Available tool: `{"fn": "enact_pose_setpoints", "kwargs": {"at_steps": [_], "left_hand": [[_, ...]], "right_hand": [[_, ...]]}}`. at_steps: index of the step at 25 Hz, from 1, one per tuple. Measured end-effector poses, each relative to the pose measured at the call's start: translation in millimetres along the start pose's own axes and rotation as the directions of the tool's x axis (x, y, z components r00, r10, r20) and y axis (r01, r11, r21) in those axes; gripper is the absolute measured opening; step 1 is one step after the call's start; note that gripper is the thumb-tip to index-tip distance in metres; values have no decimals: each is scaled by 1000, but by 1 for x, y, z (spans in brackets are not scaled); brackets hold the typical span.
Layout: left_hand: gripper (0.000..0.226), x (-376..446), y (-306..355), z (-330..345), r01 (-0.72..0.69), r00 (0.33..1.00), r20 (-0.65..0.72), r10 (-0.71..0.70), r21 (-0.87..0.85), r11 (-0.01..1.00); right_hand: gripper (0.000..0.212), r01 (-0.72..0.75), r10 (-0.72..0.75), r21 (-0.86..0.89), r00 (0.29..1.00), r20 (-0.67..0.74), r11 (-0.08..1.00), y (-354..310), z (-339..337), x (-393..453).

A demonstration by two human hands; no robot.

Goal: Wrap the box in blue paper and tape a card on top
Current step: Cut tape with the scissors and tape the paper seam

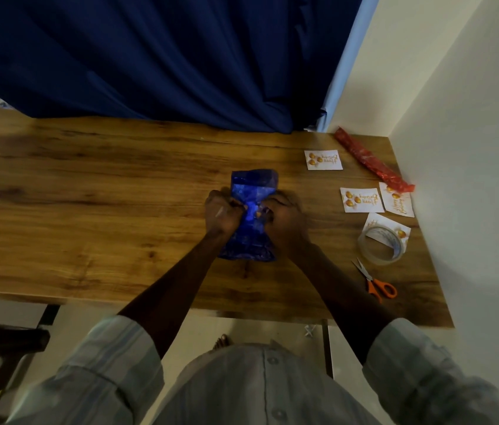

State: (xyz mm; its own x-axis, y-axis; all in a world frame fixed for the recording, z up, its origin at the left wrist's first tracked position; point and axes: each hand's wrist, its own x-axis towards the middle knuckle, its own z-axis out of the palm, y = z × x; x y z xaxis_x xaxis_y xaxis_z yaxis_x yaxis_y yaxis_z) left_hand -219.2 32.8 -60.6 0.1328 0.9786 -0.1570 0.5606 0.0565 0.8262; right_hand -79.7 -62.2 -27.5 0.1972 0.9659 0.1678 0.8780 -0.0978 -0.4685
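A shiny blue paper is folded around a box in the middle of the wooden table; the box itself is hidden under the paper. My left hand and my right hand meet on top of it, and each pinches a paper edge along the centre seam. Loose paper sticks out at the far end and the near end. Several white cards with gold print lie at the right, one card farthest away. A clear tape roll rests partly on another card.
Orange-handled scissors lie near the table's front right. A red paper roll lies diagonally at the back right by the white wall. A dark blue curtain hangs behind the table. A dark chair stands at the lower left.
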Motion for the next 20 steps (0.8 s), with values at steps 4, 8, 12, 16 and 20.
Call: {"fn": "enact_pose_setpoints", "kwargs": {"at_steps": [4, 8, 12, 16, 20], "left_hand": [[28, -22, 22, -9, -33, 999, -30, 35, 44, 998], [23, -23, 23, -9, -77, 996, -30, 82, 157, 985], [15, -28, 28, -10, -106, 991, -70, 115, 123, 987], [10, -29, 29, -10, -121, 990, -56, 128, 114, 986], [9, -17, 18, -7, -51, 998, -31, 53, 69, 996]], "right_hand": [[49, 5, 4, -86, 994, 108, 996, -3, -8, 13], [74, 191, -76, -378, 951, 299, 906, -22, -22, 45], [53, 366, -200, -404, 896, 395, 839, -33, -21, 58], [44, 367, -198, -412, 896, 397, 834, -29, -16, 58], [49, 369, -198, -390, 889, 413, 844, -26, -18, 60]]}}
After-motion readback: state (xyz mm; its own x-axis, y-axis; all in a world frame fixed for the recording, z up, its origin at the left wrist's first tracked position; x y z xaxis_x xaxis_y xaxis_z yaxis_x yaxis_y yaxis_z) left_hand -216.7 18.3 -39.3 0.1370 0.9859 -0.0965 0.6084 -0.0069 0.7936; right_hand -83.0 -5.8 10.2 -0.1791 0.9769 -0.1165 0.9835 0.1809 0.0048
